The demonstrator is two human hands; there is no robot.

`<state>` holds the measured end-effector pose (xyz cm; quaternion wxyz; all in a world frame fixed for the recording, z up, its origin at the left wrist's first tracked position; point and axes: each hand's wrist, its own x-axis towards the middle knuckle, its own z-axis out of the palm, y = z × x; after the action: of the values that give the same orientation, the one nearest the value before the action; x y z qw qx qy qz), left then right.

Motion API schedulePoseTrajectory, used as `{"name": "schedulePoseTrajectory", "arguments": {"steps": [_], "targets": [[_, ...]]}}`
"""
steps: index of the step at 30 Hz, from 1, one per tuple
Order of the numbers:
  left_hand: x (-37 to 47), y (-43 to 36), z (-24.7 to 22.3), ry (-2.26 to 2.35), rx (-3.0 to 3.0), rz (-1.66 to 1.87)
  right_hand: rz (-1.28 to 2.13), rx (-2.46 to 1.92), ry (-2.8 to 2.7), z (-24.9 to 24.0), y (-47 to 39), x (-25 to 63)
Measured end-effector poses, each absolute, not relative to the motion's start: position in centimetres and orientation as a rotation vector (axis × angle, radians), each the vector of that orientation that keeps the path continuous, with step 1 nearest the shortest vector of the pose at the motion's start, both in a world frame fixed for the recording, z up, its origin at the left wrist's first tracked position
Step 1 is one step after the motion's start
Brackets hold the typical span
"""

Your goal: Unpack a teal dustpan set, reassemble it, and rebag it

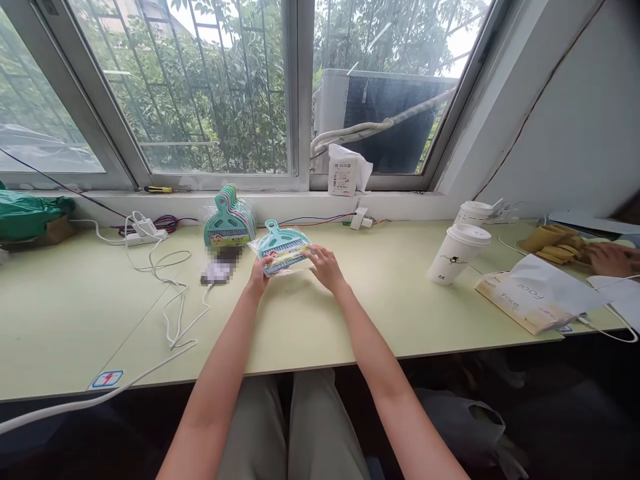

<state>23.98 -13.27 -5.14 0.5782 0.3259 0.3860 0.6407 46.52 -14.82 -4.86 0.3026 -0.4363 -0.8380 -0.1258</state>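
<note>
Between my two hands is a small teal dustpan and brush set (285, 248) in clear plastic wrap, its handle pointing away from me. My left hand (260, 273) grips the near left corner of the pack, the thumb on its front. At the right end, my right hand (325, 265) has its fingers bent over the pack's edge. Behind and to the left stands a row of similar wrapped dustpan sets (229, 217), teal with some pink ones among them. A blurred-out phone-like item (220, 267) with a white cable lies just left of my left hand.
A white cable (175, 300) and a power strip (145, 230) are on the left of the table (400, 320). Two paper cups (453, 257) and a tissue pack (530, 297) are at right. Another person's hand (610, 259) rests at the far right. A small box (343, 175) sits on the sill.
</note>
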Motion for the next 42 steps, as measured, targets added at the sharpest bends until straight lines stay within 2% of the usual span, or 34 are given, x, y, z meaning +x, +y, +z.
{"name": "schedulePoseTrajectory", "arguments": {"steps": [8, 18, 24, 27, 31, 35, 42], "targets": [[22.4, -13.6, -5.2, 0.906, 0.841, 1.165, 0.025, -1.134, -1.85, -5.9, -13.6, 47.1], [22.6, -15.7, -4.4, 0.875, 1.199, 0.856, 0.21, -1.131, -1.547, -6.4, -12.4, 47.6], [23.4, -16.0, -4.1, 0.997, 1.339, 0.778, 0.744, -1.228, -1.324, -8.6, -10.9, 47.8], [24.1, -15.9, -4.2, 1.102, 1.337, 0.852, 0.954, -1.26, -1.213, -9.4, -10.1, 47.9], [25.3, -15.2, -5.0, 1.154, 1.451, 1.074, 0.912, -1.171, -1.049, -9.7, -9.8, 48.0], [26.2, -13.0, -6.2, 1.566, 1.714, 1.25, 0.756, -1.176, -1.102, -9.5, -9.6, 47.9], [27.1, -5.7, -6.3, 1.785, 1.776, 1.335, 0.468, -1.324, -1.197, -8.4, -4.1, 47.0]]}}
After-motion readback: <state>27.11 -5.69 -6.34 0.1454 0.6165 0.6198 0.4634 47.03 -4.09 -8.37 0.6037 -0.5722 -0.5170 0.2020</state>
